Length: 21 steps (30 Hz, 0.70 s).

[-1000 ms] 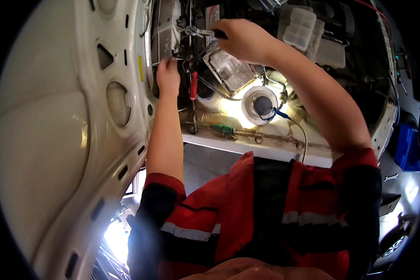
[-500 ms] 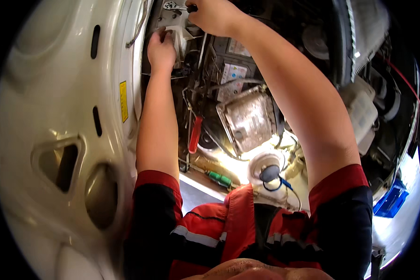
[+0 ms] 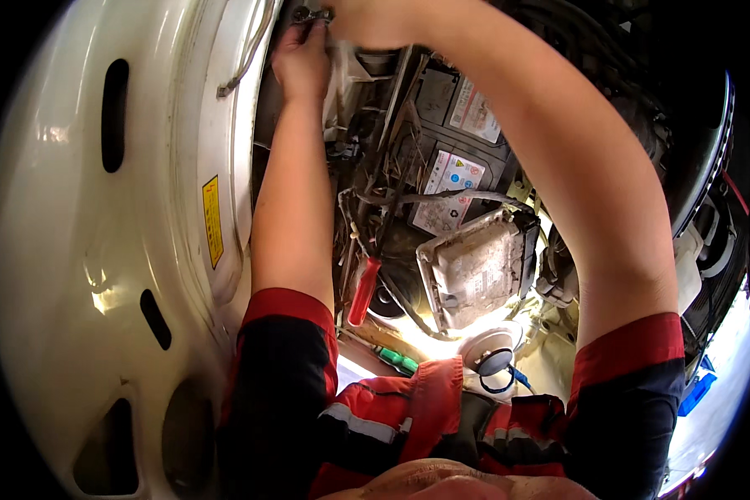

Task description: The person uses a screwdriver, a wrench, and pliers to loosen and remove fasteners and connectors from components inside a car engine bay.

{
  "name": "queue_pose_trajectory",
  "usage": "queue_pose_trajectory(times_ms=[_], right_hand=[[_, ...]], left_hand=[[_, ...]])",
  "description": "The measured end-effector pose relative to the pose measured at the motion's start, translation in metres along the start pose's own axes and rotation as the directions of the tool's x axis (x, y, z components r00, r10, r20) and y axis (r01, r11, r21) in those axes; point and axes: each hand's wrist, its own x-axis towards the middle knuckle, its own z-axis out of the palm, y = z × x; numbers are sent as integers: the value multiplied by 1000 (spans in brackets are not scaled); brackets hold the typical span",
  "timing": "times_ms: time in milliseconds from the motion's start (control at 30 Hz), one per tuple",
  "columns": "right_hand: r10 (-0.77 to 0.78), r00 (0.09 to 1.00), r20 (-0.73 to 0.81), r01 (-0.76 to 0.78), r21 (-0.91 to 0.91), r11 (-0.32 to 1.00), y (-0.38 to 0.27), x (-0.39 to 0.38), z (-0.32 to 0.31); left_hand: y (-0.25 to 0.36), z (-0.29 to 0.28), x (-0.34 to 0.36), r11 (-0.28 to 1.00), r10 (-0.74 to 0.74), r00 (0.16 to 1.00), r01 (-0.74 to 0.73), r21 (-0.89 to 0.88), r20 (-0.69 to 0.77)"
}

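Note:
At the top of the view, my right hand [image 3: 367,23] is closed around the handle of a ratchet wrench, smeared by motion and partly cut off by the frame edge. The metal head of the ratchet wrench [image 3: 305,14] points left, over my other hand. My left hand [image 3: 302,62] has its thumb and fingers pinched at that head, just below it. Beside the left wrist stands a pale plastic part [image 3: 338,92] of the engine bay. What the wrench sits on, if anything, is hidden.
A raised white hood [image 3: 67,225] fills the left side. Below my arms are a battery [image 3: 479,162], a dirty metal-cased box [image 3: 475,271], a red-handled tool [image 3: 364,292], a green-handled screwdriver [image 3: 398,361] and a lit lamp [image 3: 493,362]. A blue bin [image 3: 697,393] stands at far right.
My left hand has moved up from the pale plastic part to the wrench head. The right hand stays on the wrench, now nearer the left hand. The whole view has shifted.

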Motion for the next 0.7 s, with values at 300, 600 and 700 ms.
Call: queue_pose_trajectory(times_ms=[300, 600, 700], right_hand=[[281, 956, 82, -215, -455, 864, -5, 3, -30], [259, 960, 104, -172, -510, 843, -30, 15, -8], [207, 971, 117, -97, -601, 793, -20, 0, -25]], left_hand=[[7, 13, 1, 984, -33, 999, 33, -172, 4], [19, 2, -3, 999, -49, 998, 50, 22, -42], [23, 6, -2, 997, -76, 997, 76, 16, -35]])
